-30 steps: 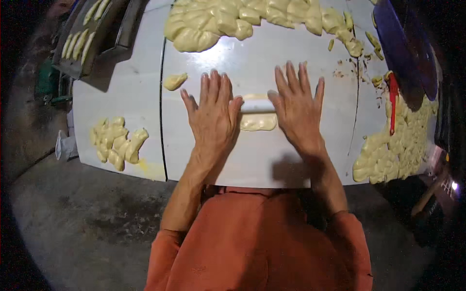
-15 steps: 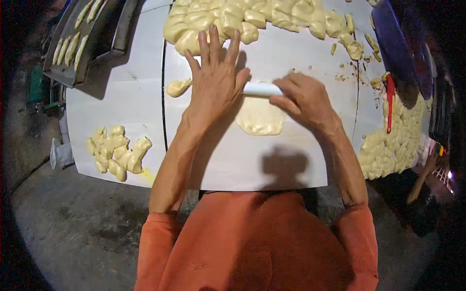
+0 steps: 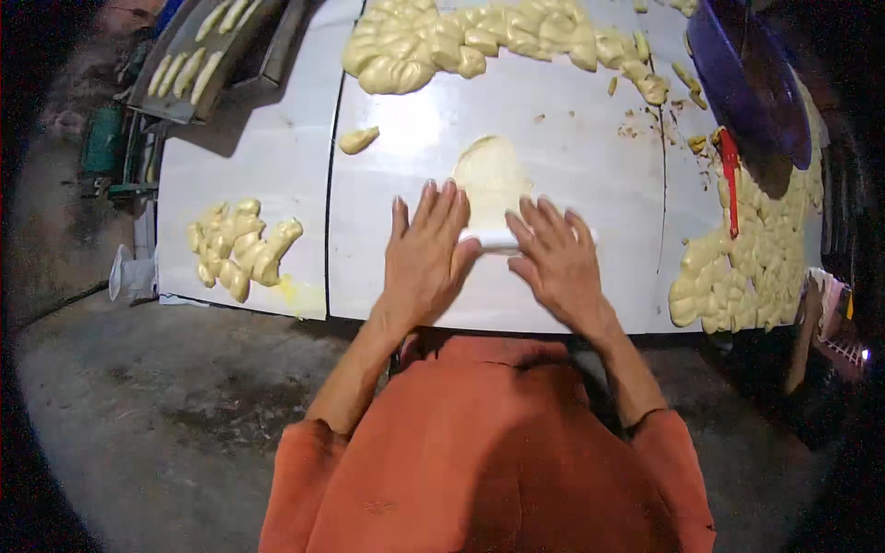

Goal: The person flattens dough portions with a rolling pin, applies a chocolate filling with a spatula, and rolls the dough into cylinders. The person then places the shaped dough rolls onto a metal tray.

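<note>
Rests the left hand (image 3: pixel 429 249) and the right hand (image 3: pixel 558 263) open and palm down over a white rolling pin (image 3: pixel 495 240), fingers stretched forward rather than wrapped around. Has a thin, flattened piece of dough (image 3: pixel 489 175) on the white table (image 3: pixel 595 152), at twelve o'clock from the pin and meeting its far side: about one o'clock from the left hand, eleven o'clock from the right. Has a small dough lump (image 3: pixel 358 140) near, at eleven o'clock from the left hand, and a dough cluster (image 3: pixel 241 244) well apart at nine. Has a wide dough sheet (image 3: pixel 751 272) at three o'clock from the right hand, with a red-handled tool (image 3: pixel 730 184) at two.

Cannot see the pin's left end, covered by the left hand, nor the undersides of both palms. Cannot tell how far the flattened dough runs beneath the pin. Loses part of the big dough pile (image 3: pixel 415 46) at twelve o'clock, the metal tray (image 3: pixel 175 111) at ten and the purple basin (image 3: pixel 751 92) between one and two to the top edge. Cannot make out the dim shapes (image 3: pixel 804 336) beyond the dough sheet, between three and four o'clock.
</note>
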{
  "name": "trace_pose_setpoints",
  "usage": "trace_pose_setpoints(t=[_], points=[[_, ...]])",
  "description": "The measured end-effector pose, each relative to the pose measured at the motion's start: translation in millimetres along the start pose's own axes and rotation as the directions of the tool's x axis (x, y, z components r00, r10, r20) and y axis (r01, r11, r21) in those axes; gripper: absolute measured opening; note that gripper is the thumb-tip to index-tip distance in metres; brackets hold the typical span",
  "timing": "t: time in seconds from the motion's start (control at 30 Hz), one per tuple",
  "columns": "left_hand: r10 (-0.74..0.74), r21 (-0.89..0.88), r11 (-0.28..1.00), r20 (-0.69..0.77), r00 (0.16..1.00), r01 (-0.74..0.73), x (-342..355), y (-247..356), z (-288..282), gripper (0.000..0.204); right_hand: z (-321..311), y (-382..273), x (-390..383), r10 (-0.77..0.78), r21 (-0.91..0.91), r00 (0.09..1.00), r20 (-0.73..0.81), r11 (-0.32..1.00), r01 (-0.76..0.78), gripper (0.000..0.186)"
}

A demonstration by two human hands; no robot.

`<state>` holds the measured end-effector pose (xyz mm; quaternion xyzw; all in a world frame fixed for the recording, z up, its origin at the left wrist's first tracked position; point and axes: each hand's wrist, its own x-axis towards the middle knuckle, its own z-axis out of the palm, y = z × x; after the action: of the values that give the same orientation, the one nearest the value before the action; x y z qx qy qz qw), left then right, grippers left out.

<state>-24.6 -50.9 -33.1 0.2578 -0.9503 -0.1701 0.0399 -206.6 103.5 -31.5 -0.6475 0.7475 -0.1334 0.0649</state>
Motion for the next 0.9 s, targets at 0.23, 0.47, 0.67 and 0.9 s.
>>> trace_pose_setpoints(t=[0.23,0.47,0.67,0.9], points=[[0.047,0.097,0.995,-0.093,0.995,-0.038,-19,3,8,0.076,0,8,-8,-0.106,0.029,0.983,-0.149,0.993,0.111,0.048],[0.004,0.107,0.994,-0.257,0.966,0.024,62,-22,9,0.067,-11,46,62,-0.057,0.011,0.983,-0.176,0.998,0.06,0.049],[-0.157,0.111,0.978,-0.181,0.971,0.179,123,-52,8,0.069,1,62,115,0.031,0.086,0.986,-0.163,0.996,-0.017,0.04],[-0.115,-0.126,0.989,-0.326,0.938,0.077,30,-60,-33,0.073,-19,83,105,-0.04,-0.072,0.922,-0.386,0.997,0.013,0.036]])
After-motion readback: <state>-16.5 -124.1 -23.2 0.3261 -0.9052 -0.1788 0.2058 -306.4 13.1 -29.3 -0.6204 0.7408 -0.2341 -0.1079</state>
